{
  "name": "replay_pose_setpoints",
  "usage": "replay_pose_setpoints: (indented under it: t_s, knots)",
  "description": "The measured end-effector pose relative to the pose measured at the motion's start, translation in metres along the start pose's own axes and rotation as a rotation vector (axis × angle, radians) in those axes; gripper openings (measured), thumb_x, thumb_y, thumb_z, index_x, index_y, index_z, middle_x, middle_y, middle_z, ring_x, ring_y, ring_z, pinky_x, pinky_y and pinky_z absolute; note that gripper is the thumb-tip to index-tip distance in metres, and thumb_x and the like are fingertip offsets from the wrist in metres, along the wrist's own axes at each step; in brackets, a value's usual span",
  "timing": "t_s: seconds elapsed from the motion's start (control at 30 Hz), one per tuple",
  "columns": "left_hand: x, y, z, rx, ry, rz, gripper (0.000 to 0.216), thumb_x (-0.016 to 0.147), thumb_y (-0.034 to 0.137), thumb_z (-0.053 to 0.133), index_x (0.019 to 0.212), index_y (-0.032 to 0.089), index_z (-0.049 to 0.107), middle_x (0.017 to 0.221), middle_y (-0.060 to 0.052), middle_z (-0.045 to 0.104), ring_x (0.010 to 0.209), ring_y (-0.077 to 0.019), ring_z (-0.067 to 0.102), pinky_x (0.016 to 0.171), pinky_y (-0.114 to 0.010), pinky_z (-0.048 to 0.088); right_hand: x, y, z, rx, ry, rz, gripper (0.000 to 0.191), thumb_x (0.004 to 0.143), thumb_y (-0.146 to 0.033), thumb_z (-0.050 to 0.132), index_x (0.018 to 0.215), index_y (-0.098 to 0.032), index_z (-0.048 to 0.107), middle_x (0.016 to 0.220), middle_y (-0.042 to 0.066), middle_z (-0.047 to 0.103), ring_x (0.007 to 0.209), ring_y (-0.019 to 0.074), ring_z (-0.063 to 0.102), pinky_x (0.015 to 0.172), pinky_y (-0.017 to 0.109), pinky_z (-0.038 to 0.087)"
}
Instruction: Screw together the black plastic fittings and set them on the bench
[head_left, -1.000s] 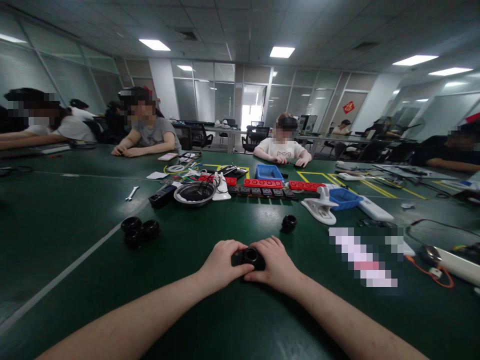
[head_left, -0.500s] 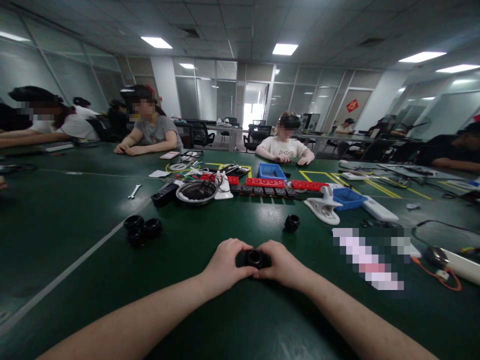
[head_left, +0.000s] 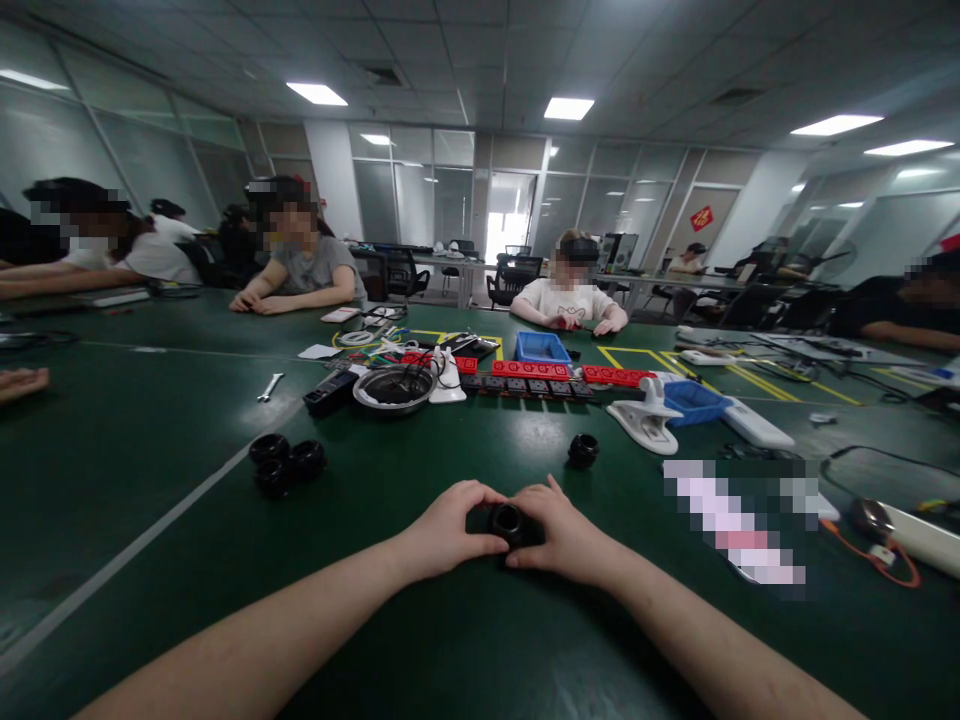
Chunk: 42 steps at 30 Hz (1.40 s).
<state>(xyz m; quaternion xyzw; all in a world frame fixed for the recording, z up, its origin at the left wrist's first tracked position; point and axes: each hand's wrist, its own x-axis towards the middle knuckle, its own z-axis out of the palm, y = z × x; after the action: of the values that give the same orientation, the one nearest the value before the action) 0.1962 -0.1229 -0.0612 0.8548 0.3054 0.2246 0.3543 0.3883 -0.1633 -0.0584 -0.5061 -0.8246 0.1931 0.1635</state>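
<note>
Right-hand (head_left: 562,535) fingers have loosened slightly since the earlier frame, one fingertip lifting, and the hand curves half-open around the right side of a black ring (head_left: 498,525), its firmness of hold unclear, while the left hand (head_left: 450,530) pinches the left side between thumb and finger. Near centre on the surface (head_left: 480,650), that ring lies left of and nearer than a single ring (head_left: 583,451), with three rings (head_left: 306,459) clustered farther left.

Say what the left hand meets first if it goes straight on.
Likely the right hand, directly facing it just past the black part at the left hand's fingertips; exact depth is unclear.
</note>
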Motion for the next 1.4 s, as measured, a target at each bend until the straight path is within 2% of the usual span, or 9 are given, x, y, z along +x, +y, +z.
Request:
replay_pose_setpoints:
  t_s: [0.13,0.23,0.5,0.63,0.73,1.03,1.2,1.3,1.4]
  knots:
    - [0.000,0.000,0.001,0.000,-0.001,0.004,0.034,0.066,0.027,0.068,0.098,0.021,0.057,0.092,-0.002,0.056,0.089,-0.0192,0.051,0.077,-0.031,0.040,0.002,0.005,0.001,0.084,-0.023,0.025,0.037,0.061,-0.029,0.070,0.095,-0.022,0.058,0.093,0.001,0.060,0.096,0.0228,0.050,0.097,0.053,0.011]
    - [0.000,0.001,0.007,0.017,0.040,-0.019,0.033,0.065,0.029,0.069,0.095,0.020,0.058,0.090,-0.002,0.056,0.087,-0.0197,0.052,0.075,-0.031,0.041,0.003,0.005,0.004,0.052,-0.007,0.057,0.035,0.059,-0.031,0.071,0.091,-0.021,0.059,0.087,0.001,0.060,0.093,0.0225,0.052,0.096,0.053,0.013]
    - [-0.001,0.002,0.019,0.105,0.242,-0.131,0.031,0.060,0.028,0.071,0.087,0.020,0.056,0.086,-0.002,0.056,0.084,-0.0219,0.053,0.074,-0.033,0.041,0.004,-0.010,0.024,-0.293,0.225,0.176,0.032,0.060,-0.042,0.068,0.075,-0.018,0.053,0.076,0.003,0.058,0.080,0.0214,0.052,0.096,0.047,0.021]
    - [-0.001,0.000,0.013,0.059,0.156,-0.050,0.031,0.063,0.027,0.069,0.091,0.020,0.057,0.089,-0.001,0.056,0.087,-0.0207,0.052,0.076,-0.032,0.041,0.001,-0.007,0.016,-0.193,0.174,0.099,0.049,0.058,-0.053,0.067,0.092,-0.019,0.056,0.089,0.005,0.060,0.090,0.0241,0.050,0.098,0.053,0.012]
    - [0.000,-0.002,0.008,0.003,0.051,-0.008,0.032,0.067,0.028,0.067,0.097,0.021,0.056,0.093,-0.002,0.055,0.090,-0.0197,0.051,0.078,-0.031,0.041,-0.001,-0.005,0.006,-0.037,0.086,0.048,0.058,0.059,-0.047,0.069,0.109,-0.023,0.051,0.102,0.004,0.058,0.099,0.0244,0.048,0.097,0.056,0.008]
    - [-0.001,-0.003,0.003,-0.015,-0.011,0.022,0.034,0.067,0.026,0.066,0.099,0.023,0.056,0.094,-0.001,0.055,0.090,-0.0193,0.051,0.079,-0.031,0.040,0.001,-0.002,-0.001,0.042,-0.008,0.060,0.036,0.059,-0.028,0.072,0.092,-0.021,0.060,0.095,0.003,0.059,0.098,0.0245,0.049,0.096,0.052,0.016]
    - [0.000,-0.001,0.015,0.047,0.132,-0.072,0.032,0.062,0.028,0.070,0.091,0.020,0.057,0.089,-0.002,0.055,0.086,-0.0206,0.052,0.075,-0.031,0.041,0.004,-0.006,0.013,-0.133,0.117,0.150,0.033,0.058,-0.041,0.071,0.077,-0.016,0.058,0.075,0.003,0.058,0.078,0.0216,0.052,0.081,0.039,0.034]
    - [-0.001,0.002,0.020,0.121,0.226,-0.131,0.030,0.060,0.026,0.070,0.086,0.019,0.056,0.085,-0.002,0.055,0.083,-0.0213,0.052,0.073,-0.032,0.041,0.004,-0.010,0.023,-0.295,0.248,0.181,0.034,0.061,-0.045,0.067,0.072,-0.015,0.054,0.074,0.004,0.057,0.076,0.0215,0.050,0.083,0.039,0.033]
    - [-0.002,0.004,0.016,0.123,0.188,-0.095,0.029,0.062,0.028,0.069,0.087,0.019,0.056,0.086,-0.002,0.055,0.084,-0.0217,0.052,0.073,-0.032,0.041,0.002,-0.009,0.022,-0.303,0.267,0.134,0.041,0.061,-0.052,0.064,0.079,-0.016,0.055,0.080,0.005,0.058,0.082,0.0235,0.049,0.090,0.044,0.026]
